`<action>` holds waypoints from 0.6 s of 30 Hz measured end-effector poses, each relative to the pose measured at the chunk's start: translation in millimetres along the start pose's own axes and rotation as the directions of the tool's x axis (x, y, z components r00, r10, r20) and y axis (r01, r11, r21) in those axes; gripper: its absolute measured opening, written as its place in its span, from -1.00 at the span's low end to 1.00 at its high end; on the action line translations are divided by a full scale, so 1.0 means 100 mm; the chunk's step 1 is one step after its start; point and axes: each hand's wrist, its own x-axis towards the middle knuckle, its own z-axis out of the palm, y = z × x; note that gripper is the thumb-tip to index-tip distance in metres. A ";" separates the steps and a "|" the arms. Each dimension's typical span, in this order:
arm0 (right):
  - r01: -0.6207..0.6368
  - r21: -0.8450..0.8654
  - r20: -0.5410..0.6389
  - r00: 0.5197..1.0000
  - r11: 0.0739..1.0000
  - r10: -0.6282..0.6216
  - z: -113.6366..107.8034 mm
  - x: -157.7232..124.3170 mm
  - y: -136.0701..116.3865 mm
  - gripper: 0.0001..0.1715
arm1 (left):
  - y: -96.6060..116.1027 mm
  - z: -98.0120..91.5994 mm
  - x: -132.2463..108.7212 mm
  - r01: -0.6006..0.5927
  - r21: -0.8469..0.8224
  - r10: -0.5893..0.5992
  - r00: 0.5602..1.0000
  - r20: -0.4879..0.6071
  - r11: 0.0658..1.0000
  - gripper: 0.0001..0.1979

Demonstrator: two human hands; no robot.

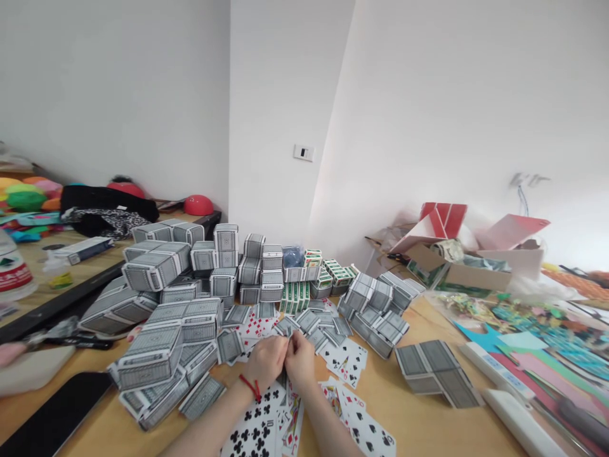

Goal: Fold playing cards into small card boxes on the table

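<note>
My left hand (267,357), with a red string bracelet (252,386) at the wrist, meets my right hand (301,359) low in the middle of the view. Both have their fingers closed, pinched on a playing card (284,378) that is mostly hidden between them. Beneath my forearms lie face-up cards, among them a ten of clubs (257,424). Just beyond my fingers is a loose pile of grey-backed cards (311,322). Face-up spades (345,362) lie to the right of my right hand.
Block-like shapes folded from cards (152,346) stand stacked on the left and along the back. Green-backed blocks (295,296) sit at centre. A folded card piece (435,374) lies right, near an open cardboard box (476,277) and paper scraps. A black phone-like slab (57,416) lies front left.
</note>
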 end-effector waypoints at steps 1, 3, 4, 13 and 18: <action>-0.020 0.045 0.003 1.000 0.999 0.020 -0.01 0.01 0.01 -0.77 | 0.00 0.00 0.01 0.064 -0.043 -0.065 0.998 -0.026 0.997 -0.79; -0.128 0.233 0.040 0.992 0.964 0.122 -0.02 0.05 0.02 -0.74 | -0.01 -0.01 0.04 0.214 -0.152 -0.229 0.969 -0.090 0.965 -0.85; -0.203 0.349 0.072 0.979 0.915 0.190 -0.02 0.07 0.02 -0.72 | -0.01 -0.02 0.06 0.278 -0.211 -0.307 0.945 -0.117 0.937 -0.88; -0.522 0.638 0.326 0.849 0.566 0.416 0.06 0.04 -0.17 -0.74 | -0.02 -0.02 0.12 0.413 -0.438 -0.502 0.859 -0.104 0.798 -0.91; -0.536 0.564 0.315 0.843 0.628 0.436 0.07 -0.02 -0.23 -0.74 | 0.01 -0.03 0.10 0.408 -0.454 -0.492 0.867 -0.081 0.792 -0.89</action>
